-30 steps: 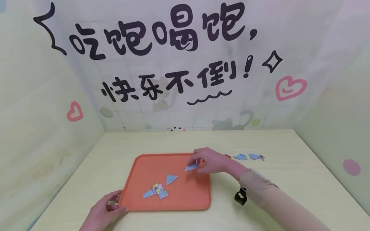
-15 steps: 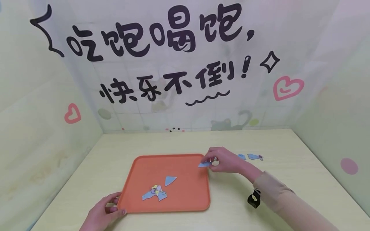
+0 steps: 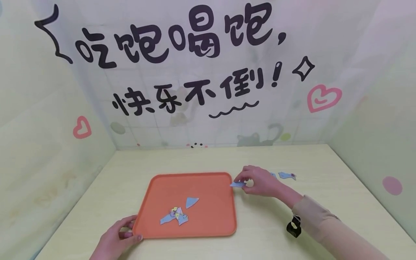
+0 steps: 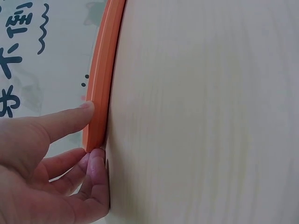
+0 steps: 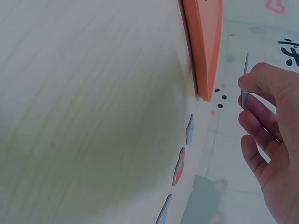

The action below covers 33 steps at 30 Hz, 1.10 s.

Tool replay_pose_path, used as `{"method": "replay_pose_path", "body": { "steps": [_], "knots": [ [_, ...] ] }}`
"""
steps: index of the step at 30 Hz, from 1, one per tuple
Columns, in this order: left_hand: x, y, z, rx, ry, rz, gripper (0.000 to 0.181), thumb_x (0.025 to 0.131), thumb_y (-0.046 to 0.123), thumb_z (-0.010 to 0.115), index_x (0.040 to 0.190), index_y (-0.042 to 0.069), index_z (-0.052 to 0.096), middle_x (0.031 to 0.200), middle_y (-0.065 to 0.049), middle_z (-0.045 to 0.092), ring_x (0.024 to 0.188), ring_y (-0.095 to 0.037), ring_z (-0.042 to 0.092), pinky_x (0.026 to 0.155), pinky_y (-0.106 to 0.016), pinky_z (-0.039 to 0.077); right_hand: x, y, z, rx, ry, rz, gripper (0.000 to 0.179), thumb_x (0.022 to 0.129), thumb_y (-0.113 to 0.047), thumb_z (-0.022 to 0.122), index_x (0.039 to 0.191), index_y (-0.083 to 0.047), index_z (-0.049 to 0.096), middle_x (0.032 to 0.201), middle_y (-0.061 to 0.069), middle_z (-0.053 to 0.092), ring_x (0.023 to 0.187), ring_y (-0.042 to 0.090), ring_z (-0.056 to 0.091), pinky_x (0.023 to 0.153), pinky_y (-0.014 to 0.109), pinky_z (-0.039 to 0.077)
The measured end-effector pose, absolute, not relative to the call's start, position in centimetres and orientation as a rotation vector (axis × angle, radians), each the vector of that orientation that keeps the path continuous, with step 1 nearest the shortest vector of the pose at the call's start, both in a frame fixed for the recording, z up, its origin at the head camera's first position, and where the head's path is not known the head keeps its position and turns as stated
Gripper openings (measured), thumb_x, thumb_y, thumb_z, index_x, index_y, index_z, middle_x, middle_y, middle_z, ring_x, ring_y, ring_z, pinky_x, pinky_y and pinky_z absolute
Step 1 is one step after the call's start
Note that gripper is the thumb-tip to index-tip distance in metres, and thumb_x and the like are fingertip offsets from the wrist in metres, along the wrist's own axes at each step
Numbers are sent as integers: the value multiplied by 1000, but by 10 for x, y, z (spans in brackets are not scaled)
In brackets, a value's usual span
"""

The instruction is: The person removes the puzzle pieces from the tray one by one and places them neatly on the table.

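My right hand (image 3: 260, 180) pinches a flat light-blue puzzle piece (image 3: 238, 184) between thumb and fingers, beside the right rim of an orange tray (image 3: 211, 220). The right wrist view shows this held piece (image 5: 245, 70) edge-on, raised off the table. At the tray's near left corner, my left hand (image 3: 113, 236) grips the rim, thumb on the edge and the other fingers curled at the corner. A triangular blue piece (image 3: 192, 202) lies inside the tray. Left of it is a joined or overlapping cluster of blue, yellow and purple pieces (image 3: 174, 216).
On the pale wooden table (image 3: 279, 224), right of the tray, lie more pieces in a row. They include a blue one with a dark tip (image 3: 287, 176) and a red-patterned one (image 5: 179, 166). Printed walls close the back and sides. A black band (image 3: 294, 226) hangs at the right wrist.
From above the tray, my right hand has moved right with the blue piece, to the tray's right rim. My left hand keeps its grip on the corner.
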<state>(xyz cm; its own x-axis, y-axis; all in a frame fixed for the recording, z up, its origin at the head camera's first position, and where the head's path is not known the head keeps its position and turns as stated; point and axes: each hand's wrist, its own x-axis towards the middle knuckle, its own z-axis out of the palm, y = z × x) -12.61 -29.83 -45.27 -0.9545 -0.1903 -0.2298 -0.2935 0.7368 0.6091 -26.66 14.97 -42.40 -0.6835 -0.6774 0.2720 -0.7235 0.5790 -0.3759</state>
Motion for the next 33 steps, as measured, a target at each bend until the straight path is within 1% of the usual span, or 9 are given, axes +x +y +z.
{"method": "replay_pose_path", "body": {
  "steps": [6, 13, 21, 27, 33],
  "knots": [
    [-126, -297, -451, -368, 2803, 1024, 79, 76, 30, 85, 141, 2, 50, 117, -13, 61, 91, -16, 63, 77, -32, 53, -266, 154, -429, 1165, -2735, 742, 22, 84, -10, 74, 104, -19, 75, 90, -7, 63, 83, 7, 63, 76, 29, 55],
    [-126, -298, -452, -385, 2796, 1011, 81, 75, 33, 86, 141, 2, 50, 114, -11, 61, 91, -17, 63, 77, -33, 53, -264, 158, -436, 1149, -2741, 781, 23, 83, -8, 74, 104, -18, 75, 89, -7, 64, 80, 11, 61, 72, 27, 54],
    [-127, -298, -451, -394, 2785, 1002, 81, 75, 34, 85, 141, 3, 50, 113, -12, 60, 90, -17, 62, 76, -32, 52, -261, 160, -443, 1081, -2818, 825, 24, 83, -6, 73, 105, -16, 75, 92, -6, 65, 81, 8, 58, 71, 23, 51],
    [-127, -297, -451, -399, 2783, 993, 81, 75, 35, 85, 141, 2, 50, 113, -12, 61, 89, -16, 61, 75, -31, 51, -260, 160, -452, 1099, -2822, 870, 24, 82, -3, 72, 103, -13, 75, 89, -3, 64, 80, 7, 57, 71, 21, 51],
    [-127, -298, -451, -390, 2784, 1002, 81, 75, 34, 85, 141, 3, 50, 112, -11, 60, 89, -15, 61, 75, -31, 51, -259, 161, -460, 1135, -2824, 870, 24, 81, 0, 70, 101, -13, 76, 87, -4, 65, 78, 5, 54, 71, 20, 49]
  ]
}}
